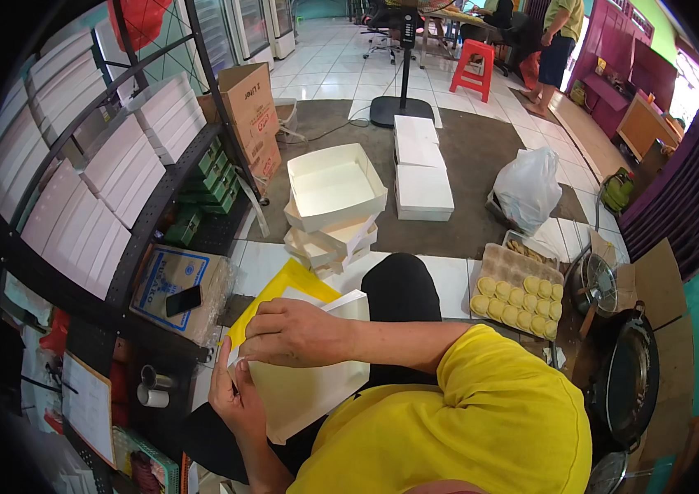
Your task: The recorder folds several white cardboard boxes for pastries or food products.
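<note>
A white cardboard box [312, 389], its side panels partly raised, rests tilted on my lap. My right hand [297, 333] reaches across it and pinches the far left corner, with the fingertips bent down over the edge. At that same corner my left hand [238, 392] grips the side from below, thumb inside and fingers along the outer face. Both hands nearly meet, and they hide the fold between them. Beyond the box a flat yellow sheet [290, 284] shows; the box and my right hand cover part of it.
Open white box trays [337, 185] are stacked ahead, near closed white boxes [423, 191]. A black rack [139, 228] with many white boxes stands left, a phone [183, 300] on a carton below. Right are a tray of yellow pastries [516, 302] and a black wok [627, 376].
</note>
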`<action>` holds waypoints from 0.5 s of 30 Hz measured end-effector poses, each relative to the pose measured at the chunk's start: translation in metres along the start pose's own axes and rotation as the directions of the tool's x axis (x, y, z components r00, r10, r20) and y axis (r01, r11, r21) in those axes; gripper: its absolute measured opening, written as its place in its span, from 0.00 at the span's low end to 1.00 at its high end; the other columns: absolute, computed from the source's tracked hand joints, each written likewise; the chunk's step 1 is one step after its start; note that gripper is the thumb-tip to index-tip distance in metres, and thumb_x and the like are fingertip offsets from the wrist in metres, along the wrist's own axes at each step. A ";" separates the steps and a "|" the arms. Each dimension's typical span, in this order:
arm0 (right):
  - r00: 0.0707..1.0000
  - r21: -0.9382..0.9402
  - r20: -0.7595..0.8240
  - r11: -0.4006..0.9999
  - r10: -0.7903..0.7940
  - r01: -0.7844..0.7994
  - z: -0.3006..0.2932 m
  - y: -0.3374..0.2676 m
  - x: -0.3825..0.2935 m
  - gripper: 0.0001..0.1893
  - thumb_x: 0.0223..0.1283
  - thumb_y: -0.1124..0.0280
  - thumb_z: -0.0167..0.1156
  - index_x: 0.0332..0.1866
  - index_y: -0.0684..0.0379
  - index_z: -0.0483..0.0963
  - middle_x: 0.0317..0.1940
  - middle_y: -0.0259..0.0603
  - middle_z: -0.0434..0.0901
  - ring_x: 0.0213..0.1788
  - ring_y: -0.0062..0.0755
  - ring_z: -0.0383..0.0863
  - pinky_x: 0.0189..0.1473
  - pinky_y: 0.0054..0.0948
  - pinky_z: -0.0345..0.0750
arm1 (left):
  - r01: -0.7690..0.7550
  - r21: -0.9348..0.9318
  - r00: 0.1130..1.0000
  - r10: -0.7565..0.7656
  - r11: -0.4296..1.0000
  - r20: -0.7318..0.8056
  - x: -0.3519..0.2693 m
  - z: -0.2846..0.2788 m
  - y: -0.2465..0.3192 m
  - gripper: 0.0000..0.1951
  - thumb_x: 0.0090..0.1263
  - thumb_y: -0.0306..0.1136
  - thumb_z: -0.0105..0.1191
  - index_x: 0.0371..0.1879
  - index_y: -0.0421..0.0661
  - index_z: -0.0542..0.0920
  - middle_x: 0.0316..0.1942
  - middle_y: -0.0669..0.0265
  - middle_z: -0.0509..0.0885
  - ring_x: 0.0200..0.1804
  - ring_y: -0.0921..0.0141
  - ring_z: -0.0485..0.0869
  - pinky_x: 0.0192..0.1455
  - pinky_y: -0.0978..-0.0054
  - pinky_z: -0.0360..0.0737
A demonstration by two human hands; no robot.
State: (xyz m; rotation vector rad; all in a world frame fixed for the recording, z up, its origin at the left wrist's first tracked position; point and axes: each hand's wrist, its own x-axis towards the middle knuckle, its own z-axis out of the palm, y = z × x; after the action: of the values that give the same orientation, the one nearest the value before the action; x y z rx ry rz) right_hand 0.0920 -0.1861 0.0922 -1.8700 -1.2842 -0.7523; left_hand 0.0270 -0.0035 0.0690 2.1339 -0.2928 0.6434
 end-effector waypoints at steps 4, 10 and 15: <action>0.999 0.038 0.037 0.998 0.039 -0.040 0.000 -0.005 -0.001 0.06 0.54 0.68 0.64 0.36 0.54 0.78 0.34 0.36 0.75 0.39 0.37 0.75 0.42 0.34 0.74 | 0.046 -0.119 0.999 -0.045 0.992 0.014 -0.003 0.002 0.007 0.15 0.70 0.21 0.49 0.55 0.31 0.75 0.50 0.47 0.82 0.46 0.60 0.83 0.48 0.68 0.77; 0.965 0.358 0.171 0.900 0.197 -0.247 -0.020 -0.006 0.009 0.06 0.55 0.77 0.63 0.38 0.57 0.77 0.33 0.39 0.78 0.37 0.41 0.79 0.40 0.35 0.76 | 0.026 -0.512 0.999 -0.003 0.859 0.047 -0.004 -0.016 -0.002 0.04 0.71 0.21 0.49 0.39 0.37 0.77 0.39 0.59 0.80 0.42 0.69 0.79 0.45 0.77 0.74; 0.849 0.335 0.259 0.782 0.461 -0.526 -0.048 -0.016 0.017 0.03 0.52 0.80 0.62 0.32 0.63 0.79 0.31 0.38 0.77 0.31 0.27 0.77 0.34 0.23 0.74 | -0.225 -0.264 0.968 0.246 0.938 0.051 0.017 -0.006 0.027 0.12 0.60 0.18 0.61 0.42 0.42 0.85 0.40 0.58 0.83 0.41 0.66 0.84 0.41 0.75 0.79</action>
State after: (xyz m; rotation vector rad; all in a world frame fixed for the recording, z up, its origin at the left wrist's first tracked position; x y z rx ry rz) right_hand 0.0802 -0.2134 0.1365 -1.8299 -0.8790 -0.0458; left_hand 0.0283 -0.0142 0.0995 1.8931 -0.6515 0.6162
